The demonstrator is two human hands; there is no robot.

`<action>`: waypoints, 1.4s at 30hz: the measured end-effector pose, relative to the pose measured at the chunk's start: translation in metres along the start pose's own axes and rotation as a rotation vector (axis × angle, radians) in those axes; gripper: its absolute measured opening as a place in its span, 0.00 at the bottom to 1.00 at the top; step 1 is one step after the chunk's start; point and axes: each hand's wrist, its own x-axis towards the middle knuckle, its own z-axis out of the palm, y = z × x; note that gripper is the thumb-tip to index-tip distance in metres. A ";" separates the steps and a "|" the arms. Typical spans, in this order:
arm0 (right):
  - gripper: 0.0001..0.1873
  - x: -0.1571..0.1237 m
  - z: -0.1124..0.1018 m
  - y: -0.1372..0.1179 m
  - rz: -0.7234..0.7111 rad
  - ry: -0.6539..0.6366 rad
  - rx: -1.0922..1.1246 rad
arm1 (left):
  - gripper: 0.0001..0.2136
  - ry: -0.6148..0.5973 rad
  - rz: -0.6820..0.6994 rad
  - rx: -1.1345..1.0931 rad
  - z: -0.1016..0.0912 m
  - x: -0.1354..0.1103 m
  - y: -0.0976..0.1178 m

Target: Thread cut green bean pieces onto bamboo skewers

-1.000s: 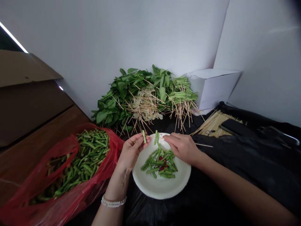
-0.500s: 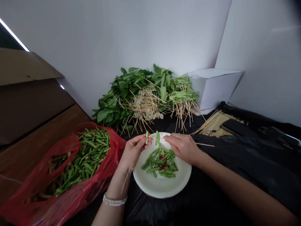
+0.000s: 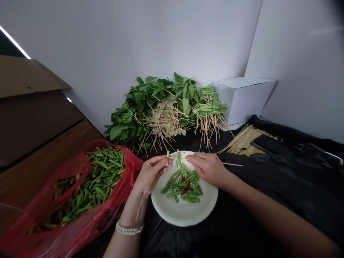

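Observation:
My left hand pinches a short green stem piece at the tip of a thin wooden skewer. My right hand grips the skewer over the far rim of a white plate. Further along the skewer, more green pieces stand close to my left fingers. A heap of cut green stems with a little red beneath lies on the plate. A pearl bracelet circles my left wrist.
To the left, a red plastic bag of cut stems rests on a wooden surface. Skewered leafy greens and stem bundles lean by a white box. Loose skewers lie on black plastic sheeting.
The stem piece in my left hand has moved right, from beside the skewer tip to against it. My right hand has barely moved.

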 end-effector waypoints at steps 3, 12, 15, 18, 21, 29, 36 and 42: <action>0.15 0.000 0.000 0.000 -0.004 -0.027 0.011 | 0.12 -0.032 -0.010 0.077 0.002 -0.001 -0.003; 0.15 0.001 -0.001 -0.002 0.040 0.025 0.026 | 0.13 -0.142 0.143 0.314 0.005 -0.006 -0.006; 0.15 0.001 0.000 -0.001 0.071 0.052 0.032 | 0.09 -0.177 0.286 0.683 0.002 -0.004 -0.009; 0.15 0.000 0.001 0.001 0.080 0.044 0.043 | 0.06 -0.159 0.456 1.146 -0.001 -0.002 -0.014; 0.15 0.000 0.002 0.001 0.085 0.037 0.040 | 0.11 -0.205 0.483 1.467 -0.002 -0.003 -0.017; 0.15 0.001 0.000 -0.001 0.089 0.016 0.037 | 0.07 -0.313 0.407 1.645 0.005 -0.008 -0.017; 0.15 0.000 0.001 0.000 0.086 0.027 0.043 | 0.08 -0.308 0.385 1.594 0.004 -0.005 -0.018; 0.15 0.001 -0.001 -0.001 0.072 0.030 0.048 | 0.11 -0.283 0.486 1.410 0.003 -0.002 -0.015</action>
